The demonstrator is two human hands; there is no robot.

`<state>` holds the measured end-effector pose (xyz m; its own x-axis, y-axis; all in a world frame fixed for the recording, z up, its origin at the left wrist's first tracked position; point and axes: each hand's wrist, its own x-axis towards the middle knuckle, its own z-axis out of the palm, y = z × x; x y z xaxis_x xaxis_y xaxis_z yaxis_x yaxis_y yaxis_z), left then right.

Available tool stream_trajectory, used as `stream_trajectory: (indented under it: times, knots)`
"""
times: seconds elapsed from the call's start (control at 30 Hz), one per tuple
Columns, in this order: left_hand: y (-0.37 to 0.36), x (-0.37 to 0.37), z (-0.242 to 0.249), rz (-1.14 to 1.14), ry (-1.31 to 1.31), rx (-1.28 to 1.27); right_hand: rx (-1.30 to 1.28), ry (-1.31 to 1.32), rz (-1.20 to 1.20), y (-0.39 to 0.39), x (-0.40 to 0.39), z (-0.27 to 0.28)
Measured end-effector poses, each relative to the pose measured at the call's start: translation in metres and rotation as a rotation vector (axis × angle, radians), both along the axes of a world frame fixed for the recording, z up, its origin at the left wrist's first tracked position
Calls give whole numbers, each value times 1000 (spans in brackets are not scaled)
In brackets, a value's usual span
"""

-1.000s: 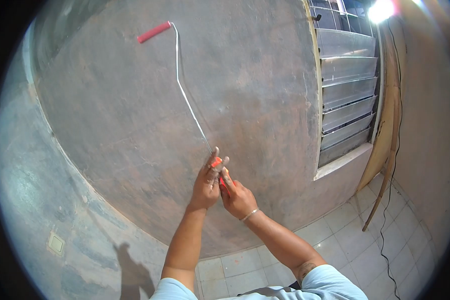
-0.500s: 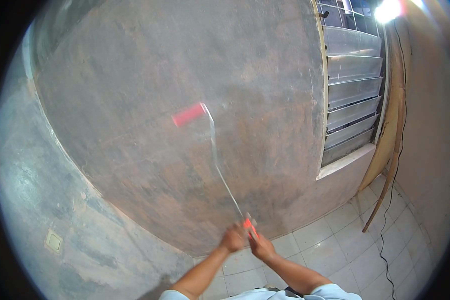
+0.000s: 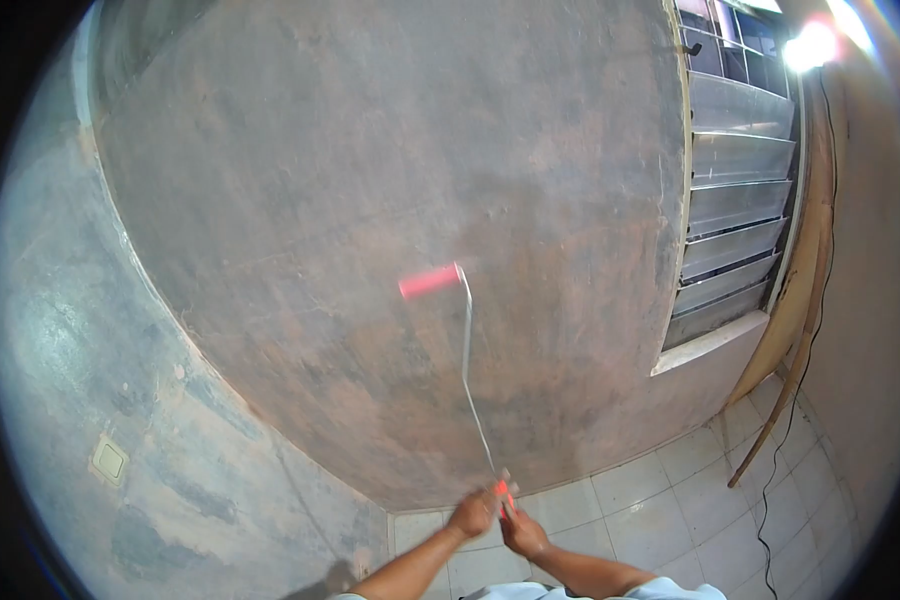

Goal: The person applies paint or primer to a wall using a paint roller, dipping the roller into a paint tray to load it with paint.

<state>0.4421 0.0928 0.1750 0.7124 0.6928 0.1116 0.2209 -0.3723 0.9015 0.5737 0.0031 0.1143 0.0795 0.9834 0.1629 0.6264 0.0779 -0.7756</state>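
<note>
A paint roller [image 3: 429, 281] with a pink-red sleeve lies across the mottled grey-brown wall [image 3: 350, 160] in front of me. Its bent metal rod [image 3: 466, 350] runs down to an orange-red handle at the bottom centre. Fingers of my left hand [image 3: 476, 512] wrap round the upper part of the handle, near the rod. Just below and to the right, my right hand [image 3: 522, 532] is closed on the same handle. The roller sleeve is slightly blurred, and most of the handle is hidden by my fingers.
A louvred window [image 3: 735, 190] is set in the wall at right, near a bright lamp [image 3: 810, 48]. A bamboo pole [image 3: 805, 345] leans in the corner beside a hanging black cable [image 3: 820, 310]. Pale tiles [image 3: 650, 505] cover the floor. The left wall carries a switch plate [image 3: 110, 459].
The roller has come down the wall and appears further right in view. Both hands sit lower, still on the handle. The whole view has shifted slightly.
</note>
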Motion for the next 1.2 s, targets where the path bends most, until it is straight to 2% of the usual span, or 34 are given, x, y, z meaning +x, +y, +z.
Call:
stream_trajectory:
  times: [0.03,0.07,0.1,0.13,0.2,0.3,0.33,0.37,0.4,0.43,0.47,0.5,0.53,0.57,0.63,0.7,0.73,0.8,0.83,0.9,0.93,1.0,1.03,1.07,1.1,1.13,1.17,1.2]
  knots:
    - [32,-7,21,-40,-22,317,138,64,25,30,-6,24]
    - [56,-10,50,-6,-233,54,195,14,7,60,-13,65]
    - [68,-5,116,8,-348,188,296,34,5,88,-20,113]
    - [84,-5,158,76,-411,224,336,24,0,110,-26,157]
    - [106,-15,225,105,-335,548,409,84,-12,128,-36,235]
    - [115,-17,191,107,-423,408,403,28,-34,141,-45,202]
    - [104,-18,155,95,-431,237,382,27,-29,131,-43,162]
    - [90,-21,112,83,-330,217,388,43,0,119,-39,112]
    - [73,-23,53,36,-325,199,228,25,60,94,-30,71]
    - [41,-23,16,16,-304,82,212,53,92,65,-26,18]
    - [8,-27,-8,49,-157,-17,23,34,139,28,-22,-18]
    - [-7,-36,-44,24,-43,186,-127,-9,149,0,-23,-29]
    - [-13,-39,-37,13,7,244,-115,-46,154,-13,-27,-38]
    - [-13,-40,-23,-3,53,308,-109,-49,147,-2,-25,-24]
    - [20,-35,21,94,-43,457,-3,20,123,31,-32,17]
    - [65,-25,108,169,-52,642,179,9,73,86,-29,101]
    - [83,-13,156,206,-212,626,275,-6,26,107,-25,155]
    - [112,5,243,219,-228,803,438,-78,-51,130,-10,247]
    - [124,13,265,232,-238,882,474,-121,-82,133,0,279]
    - [126,39,273,221,-272,903,452,-188,-139,133,24,288]
    - [123,54,269,221,-301,923,430,-254,-185,129,38,285]
    - [91,86,209,127,-414,512,474,-216,-199,106,70,213]
    - [74,100,163,120,-348,477,485,-207,-224,83,86,170]
    - [60,104,104,61,-184,511,394,-230,-235,58,102,106]
    - [31,107,60,-9,-47,435,315,-285,-220,17,114,63]
    - [10,112,10,-161,-32,434,143,-231,-179,-24,121,15]
    - [-17,110,-18,-213,131,255,-73,-259,-208,-64,115,-18]
    - [-38,108,-26,-266,255,203,-172,-228,-210,-91,106,-32]
